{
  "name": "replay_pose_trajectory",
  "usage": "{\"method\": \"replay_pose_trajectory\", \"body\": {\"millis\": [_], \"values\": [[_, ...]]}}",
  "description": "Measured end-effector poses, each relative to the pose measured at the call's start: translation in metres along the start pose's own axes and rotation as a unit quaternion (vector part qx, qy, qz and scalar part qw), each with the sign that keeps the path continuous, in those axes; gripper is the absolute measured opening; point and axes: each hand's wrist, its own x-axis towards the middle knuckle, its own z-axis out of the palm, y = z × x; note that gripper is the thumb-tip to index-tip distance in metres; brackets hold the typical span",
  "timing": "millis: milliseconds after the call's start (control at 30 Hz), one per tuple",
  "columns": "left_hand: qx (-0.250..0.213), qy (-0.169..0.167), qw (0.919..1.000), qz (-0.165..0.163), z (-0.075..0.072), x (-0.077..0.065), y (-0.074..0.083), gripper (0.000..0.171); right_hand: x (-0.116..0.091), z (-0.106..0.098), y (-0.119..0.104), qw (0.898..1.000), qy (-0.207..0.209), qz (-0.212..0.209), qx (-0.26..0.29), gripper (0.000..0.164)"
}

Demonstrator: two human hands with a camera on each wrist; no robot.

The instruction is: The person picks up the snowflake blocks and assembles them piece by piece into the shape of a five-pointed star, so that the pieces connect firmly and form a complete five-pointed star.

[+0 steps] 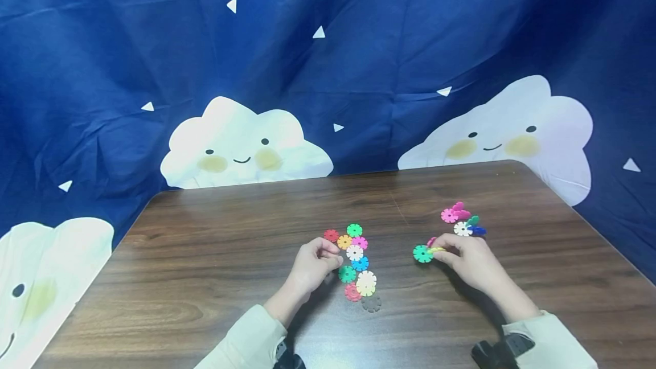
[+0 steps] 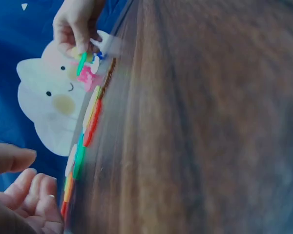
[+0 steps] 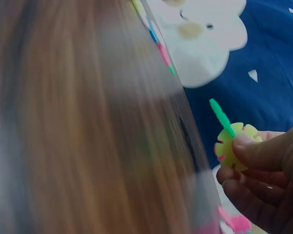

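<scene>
My right hand [image 1: 474, 262] pinches a yellow notched plastic disc [image 3: 228, 148] between thumb and fingers. A green disc [image 1: 422, 254] is slotted into it, standing at an angle, and a bit of pink [image 1: 431, 241] shows behind. My left hand [image 1: 314, 266] is just left of a cluster of flat discs on the table. In the left wrist view its thumb and loosely bent fingers [image 2: 31, 190] are apart with nothing between them. The cluster includes a red disc [image 1: 331, 235], an orange disc [image 1: 345, 242], a blue disc [image 1: 360, 264] and a dark grey disc [image 1: 371, 303].
Beyond my right hand lies a second group: joined pink discs [image 1: 449, 216], a white disc [image 1: 463, 229] and a dark blue disc [image 1: 478, 230]. The brown wooden table [image 1: 205, 255] ends at a blue curtain [image 1: 359, 61] with cloud shapes.
</scene>
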Motion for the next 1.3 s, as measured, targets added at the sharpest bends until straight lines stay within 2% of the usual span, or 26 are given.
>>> {"method": "replay_pose_trajectory", "body": {"millis": [300, 500, 667, 867, 1100, 1300], "values": [[0.095, -0.037, 0.9947, 0.016, -0.001, -0.001, -0.001, 0.023, -0.010, -0.024, 0.031, 0.997, -0.007, 0.066, -0.043, 0.005], [0.179, -0.073, 0.9809, 0.023, 0.000, -0.003, 0.001, 0.028, -0.014, -0.033, 0.045, 0.993, -0.023, 0.105, -0.057, 0.005], [0.228, -0.080, 0.9697, 0.040, 0.001, -0.004, 0.002, 0.030, -0.015, -0.035, 0.049, 0.990, -0.028, 0.118, -0.065, 0.006], [0.251, -0.077, 0.9639, 0.046, 0.002, -0.004, 0.003, 0.030, -0.014, -0.035, 0.051, 0.990, -0.029, 0.116, -0.071, 0.007], [0.267, -0.075, 0.9597, 0.044, 0.004, -0.002, 0.001, 0.029, -0.013, -0.042, 0.041, 0.990, -0.037, 0.111, -0.078, 0.019], [0.271, -0.074, 0.9589, 0.039, 0.004, -0.001, 0.002, 0.028, -0.003, -0.043, 0.010, 0.994, -0.008, 0.081, -0.071, 0.038]]}}
